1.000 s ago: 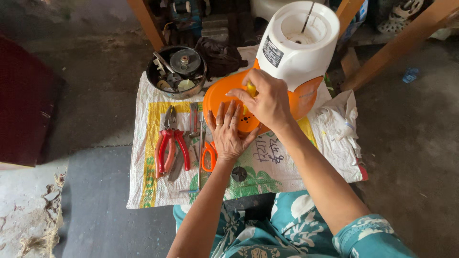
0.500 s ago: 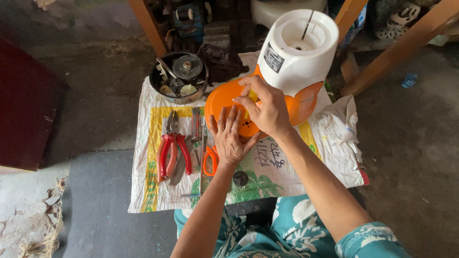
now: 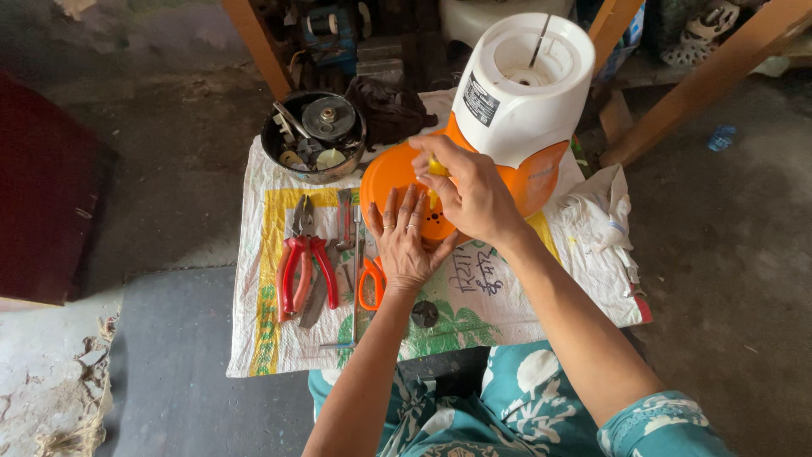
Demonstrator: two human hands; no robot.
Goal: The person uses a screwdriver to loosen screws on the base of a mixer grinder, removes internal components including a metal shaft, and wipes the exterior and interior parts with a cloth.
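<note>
Hands: left hand [image 3: 404, 241] flat, fingers apart on orange base [image 3: 391, 173]; right hand [image 3: 474, 190] clamped on yellow screwdriver handle [image 3: 437, 169].

Red pliers [image 3: 306, 275], parts bowl [image 3: 314, 138], scissors [image 3: 370, 283].

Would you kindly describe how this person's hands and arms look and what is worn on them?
Both forearms are bare to the elbow. The left hand wears thin, pale metal rings on two fingers; the right hand shows no ring. At the right upper arm a short teal sleeve with a white leaf-and-flower print begins, matching the garment below.
</note>
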